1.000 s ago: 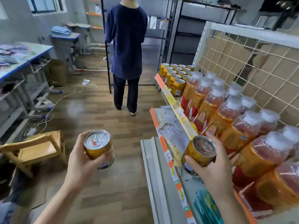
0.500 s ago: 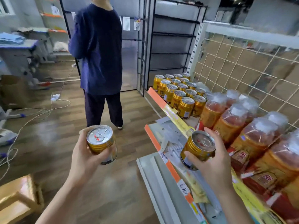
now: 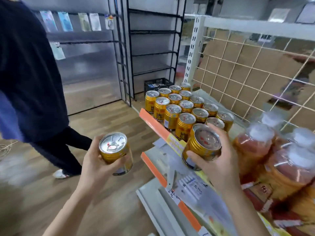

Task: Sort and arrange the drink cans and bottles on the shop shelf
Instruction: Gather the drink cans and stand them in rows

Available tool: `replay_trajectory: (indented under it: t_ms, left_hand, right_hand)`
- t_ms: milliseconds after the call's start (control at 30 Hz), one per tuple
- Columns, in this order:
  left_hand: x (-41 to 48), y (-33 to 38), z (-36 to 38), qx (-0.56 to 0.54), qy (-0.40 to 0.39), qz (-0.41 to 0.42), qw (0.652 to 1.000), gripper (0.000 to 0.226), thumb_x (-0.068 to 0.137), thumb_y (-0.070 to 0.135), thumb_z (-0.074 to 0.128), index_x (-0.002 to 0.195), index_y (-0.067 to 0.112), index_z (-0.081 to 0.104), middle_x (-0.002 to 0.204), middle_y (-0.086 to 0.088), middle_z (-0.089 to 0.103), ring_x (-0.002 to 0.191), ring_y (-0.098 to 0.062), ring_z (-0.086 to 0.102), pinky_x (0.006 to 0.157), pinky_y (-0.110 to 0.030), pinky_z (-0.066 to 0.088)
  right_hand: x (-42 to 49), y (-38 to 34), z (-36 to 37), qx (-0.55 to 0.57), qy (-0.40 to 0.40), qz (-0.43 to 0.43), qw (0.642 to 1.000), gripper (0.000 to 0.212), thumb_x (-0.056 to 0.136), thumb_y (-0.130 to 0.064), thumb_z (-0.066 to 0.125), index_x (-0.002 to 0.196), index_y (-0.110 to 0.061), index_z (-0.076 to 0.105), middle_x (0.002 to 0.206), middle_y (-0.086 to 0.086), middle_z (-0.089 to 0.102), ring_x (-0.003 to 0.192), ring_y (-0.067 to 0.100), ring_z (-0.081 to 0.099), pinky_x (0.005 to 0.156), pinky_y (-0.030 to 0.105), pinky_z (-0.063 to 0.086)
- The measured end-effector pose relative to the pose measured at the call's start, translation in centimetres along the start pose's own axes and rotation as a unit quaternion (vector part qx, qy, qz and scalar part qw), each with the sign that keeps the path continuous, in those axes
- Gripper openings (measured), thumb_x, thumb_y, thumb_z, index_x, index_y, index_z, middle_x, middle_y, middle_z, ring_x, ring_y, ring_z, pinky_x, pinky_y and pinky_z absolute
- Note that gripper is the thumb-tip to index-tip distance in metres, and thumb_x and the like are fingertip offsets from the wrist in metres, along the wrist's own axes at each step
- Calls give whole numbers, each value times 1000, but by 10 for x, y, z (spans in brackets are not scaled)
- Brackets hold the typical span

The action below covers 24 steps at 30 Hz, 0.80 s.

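Note:
My left hand (image 3: 95,166) grips a gold drink can (image 3: 115,150) over the floor, left of the shelf. My right hand (image 3: 216,160) grips a second gold can (image 3: 202,147) over the shelf's front edge, just in front of a block of several gold cans (image 3: 180,106) standing in rows at the shelf's far end. Plastic bottles of red-orange drink (image 3: 255,147) with white caps stand packed to the right of my right hand. The shelf's orange price strip (image 3: 153,123) runs along its front.
A person in dark blue clothes (image 3: 29,74) stands close on the left in the aisle. A wire grid back panel (image 3: 247,79) closes the shelf behind. A lower shelf (image 3: 170,206) holds papers. A black rack (image 3: 153,48) and a crate (image 3: 156,84) stand beyond.
My view has swung right and closer to the block of cans. My right hand has carried its can forward next to the front row. The person now stands nearer on the left.

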State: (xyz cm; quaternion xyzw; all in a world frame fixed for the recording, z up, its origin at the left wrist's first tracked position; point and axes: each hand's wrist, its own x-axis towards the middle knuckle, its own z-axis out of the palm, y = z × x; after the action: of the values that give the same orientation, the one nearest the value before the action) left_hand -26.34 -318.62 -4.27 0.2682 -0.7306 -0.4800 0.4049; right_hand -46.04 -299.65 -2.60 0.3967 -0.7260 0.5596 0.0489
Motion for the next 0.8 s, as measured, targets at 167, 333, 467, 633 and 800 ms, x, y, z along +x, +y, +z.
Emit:
replay_trajectory:
  t_ms: [167,333,467,633,800]
  left_hand:
    - [103,-6,24,-28,-16,22,999,58,43,46,72,95,35,51,87,30,65,78,10,61,61,-6,46]
    - [184,-12,60,-44,-41,64,996,53,57,16,83,96,34,51,85,28,65,77,10,61,61,-5,45]
    - [236,-9,87,-54,-93,88,990,57,51,30,82,99,36,52,94,24,65,87,6,62,68,-8,48]
    - [292,-1,126,-81,-159,127,976,53,59,24,77,106,26,52,95,15,65,87,6,61,68,-7,46]
    - [344,5,170,-117,-246,143,952,61,57,27,87,106,28,50,99,13,63,89,4,62,72,-10,48]
  right_hand:
    - [77,11,24,-18,51,-4,999,74,58,-39,79,125,-36,46,124,-26,51,117,-1,50,96,15,38]
    - [135,28,34,-35,82,24,996,73,59,-40,79,124,-39,46,122,-19,56,111,-3,52,90,10,38]
    - [163,33,39,-66,113,48,990,76,57,-42,80,125,-39,46,117,-26,55,106,-13,50,83,1,34]
    - [181,38,42,-109,129,85,982,80,61,-34,84,127,-46,40,117,-35,47,109,-14,46,90,10,39]
    - [205,39,46,-146,171,133,965,80,60,-36,83,126,-48,39,121,-29,48,111,-2,49,97,35,46]
